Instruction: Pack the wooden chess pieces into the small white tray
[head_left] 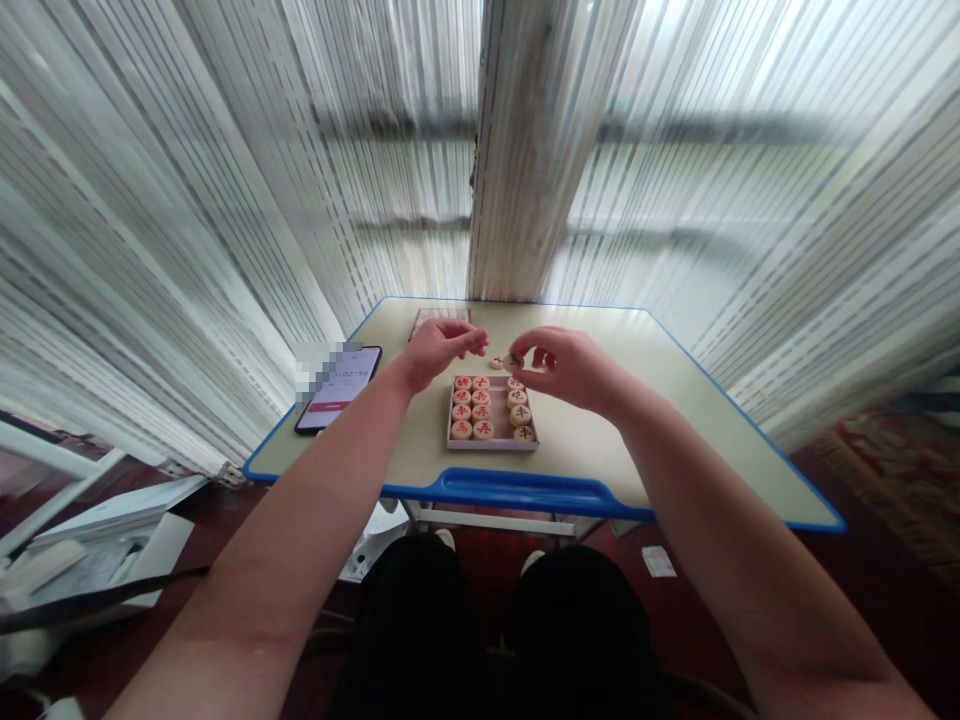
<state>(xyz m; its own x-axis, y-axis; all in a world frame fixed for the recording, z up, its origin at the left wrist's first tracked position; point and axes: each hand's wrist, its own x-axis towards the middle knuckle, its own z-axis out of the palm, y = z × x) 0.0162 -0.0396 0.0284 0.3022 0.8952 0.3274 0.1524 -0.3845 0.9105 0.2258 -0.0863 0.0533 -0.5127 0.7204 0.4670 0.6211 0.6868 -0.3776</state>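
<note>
Between the thumb and fingers of my right hand is a round wooden Chinese chess piece with a black character, tilted above the far right corner of a shallow box. My left hand hovers past the box's far left corner, its fingertips pinched together; whether anything is in them is hidden. Two columns of red-lettered pieces fill the box's left side. Black-lettered pieces stand along its right side, with a bare strip between. Another loose piece lies on the table behind the box, near my right fingers.
A pale table with a blue edge carries everything. On its left lies a phone showing a timer. A flat patterned item rests behind my left hand. Striped curtains hang close behind the table.
</note>
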